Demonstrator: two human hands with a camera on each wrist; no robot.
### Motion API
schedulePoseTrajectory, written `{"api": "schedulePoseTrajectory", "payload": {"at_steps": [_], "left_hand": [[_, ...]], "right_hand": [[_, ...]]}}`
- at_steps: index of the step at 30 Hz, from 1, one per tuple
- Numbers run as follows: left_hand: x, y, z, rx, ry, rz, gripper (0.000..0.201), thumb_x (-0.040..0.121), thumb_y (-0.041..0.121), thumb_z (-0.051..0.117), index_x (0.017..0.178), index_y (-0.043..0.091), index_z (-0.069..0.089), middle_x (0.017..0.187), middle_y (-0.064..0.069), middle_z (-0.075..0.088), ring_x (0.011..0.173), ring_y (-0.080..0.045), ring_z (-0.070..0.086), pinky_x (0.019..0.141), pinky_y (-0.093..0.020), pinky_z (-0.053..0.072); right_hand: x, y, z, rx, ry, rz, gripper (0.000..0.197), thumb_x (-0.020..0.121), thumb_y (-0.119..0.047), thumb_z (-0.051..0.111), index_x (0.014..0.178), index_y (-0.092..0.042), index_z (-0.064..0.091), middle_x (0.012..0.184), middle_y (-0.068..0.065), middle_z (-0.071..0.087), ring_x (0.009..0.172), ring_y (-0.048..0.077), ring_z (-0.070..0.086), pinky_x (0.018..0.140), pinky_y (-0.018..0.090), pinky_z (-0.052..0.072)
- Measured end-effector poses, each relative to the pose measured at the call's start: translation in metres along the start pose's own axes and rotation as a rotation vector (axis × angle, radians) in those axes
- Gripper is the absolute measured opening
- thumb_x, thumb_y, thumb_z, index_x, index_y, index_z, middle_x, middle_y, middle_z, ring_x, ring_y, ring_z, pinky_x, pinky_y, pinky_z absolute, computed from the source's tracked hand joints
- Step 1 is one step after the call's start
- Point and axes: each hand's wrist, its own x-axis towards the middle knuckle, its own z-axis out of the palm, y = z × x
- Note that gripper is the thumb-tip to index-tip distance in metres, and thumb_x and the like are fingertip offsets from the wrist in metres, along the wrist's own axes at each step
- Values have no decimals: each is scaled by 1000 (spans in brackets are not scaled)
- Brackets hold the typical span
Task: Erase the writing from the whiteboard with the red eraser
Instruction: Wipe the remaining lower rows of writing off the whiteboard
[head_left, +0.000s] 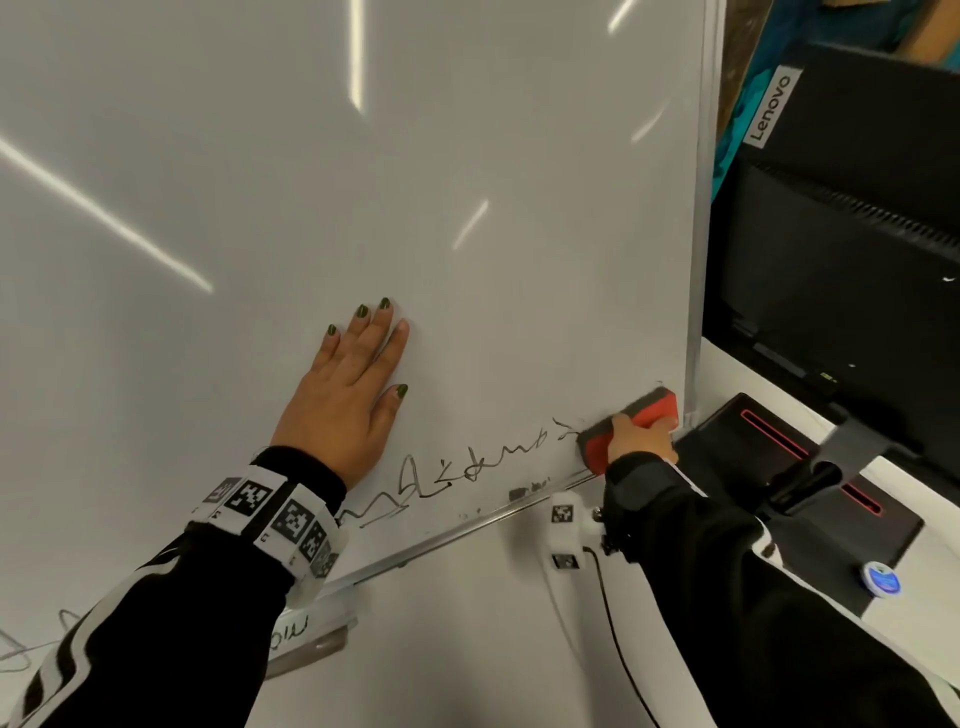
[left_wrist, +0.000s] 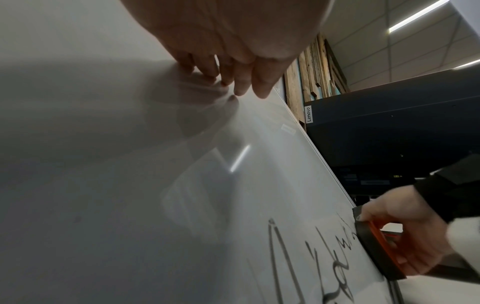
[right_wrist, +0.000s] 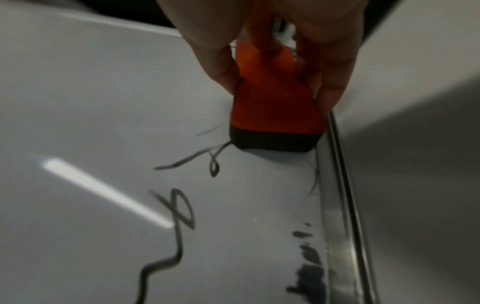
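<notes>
The whiteboard (head_left: 467, 156) is braced by the left hand (head_left: 353, 395), laid flat with fingers straight, nothing held. From that palm, toward about four o'clock, a line of black writing (head_left: 467, 467) runs along the lower edge; dark smudges (head_left: 524, 491) are seen beside the frame. Most of the writing appears unerased, so the task is judged barely begun. At the line's right end, near the board's corner, the red eraser (head_left: 631, 423) is pressed felt-down against the surface. It is gripped by the right hand (head_left: 641, 441), thumb on one long side, fingers curled over the other.
</notes>
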Motion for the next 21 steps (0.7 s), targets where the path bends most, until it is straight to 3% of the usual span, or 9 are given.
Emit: {"api": "schedulePoseTrajectory", "payload": {"at_steps": [6,9,12,15,17,21], "left_hand": [[0,3,2,-3,14,-4,58,93,31,25,147,11,19,155,-4,10,142,-16,6,116,-27,-5],[0,2,1,-6,5,-5,58,93,31,25,147,11,20,155,-4,12,142,-16,6,116,-27,-5],[0,1,0,-5,10,-1,58,93,31,25,147,11,20,155,-4,13,142,-15,6,116,-26,-4],[0,3,2,-2,11,-7,58,93,32,25,147,12,19,155,-4,11,143,-15,5,116,-27,-5],[0,4,2,-5,11,-10,58,93,32,24,147,12,19,155,-4,10,143,-15,5,116,-27,-5],[-1,1,-3,-10,-4,3,58,93,32,25,147,12,18,155,-2,11,142,-11,5,115,-24,-5]], "right_hand": [[1,-20,-5,-1,11,-254,76,94,-38,48,150,-27,-3,134,20,35,117,38,43,100,39,35],[7,-12,-4,51,53,-106,75,92,-39,49,150,-23,4,138,23,34,119,42,41,103,46,35],[16,0,1,62,-23,-18,75,88,-39,51,148,-12,13,138,23,39,119,43,43,103,51,36],[2,-17,5,64,-6,-125,80,89,-39,52,150,-20,4,136,22,37,116,41,45,102,43,36],[-9,-31,9,79,-34,-219,81,91,-37,51,150,-26,-3,132,19,34,106,37,49,95,40,39],[-2,-20,8,98,30,-181,81,88,-39,53,150,-27,2,132,20,37,110,40,47,97,42,38]]}}
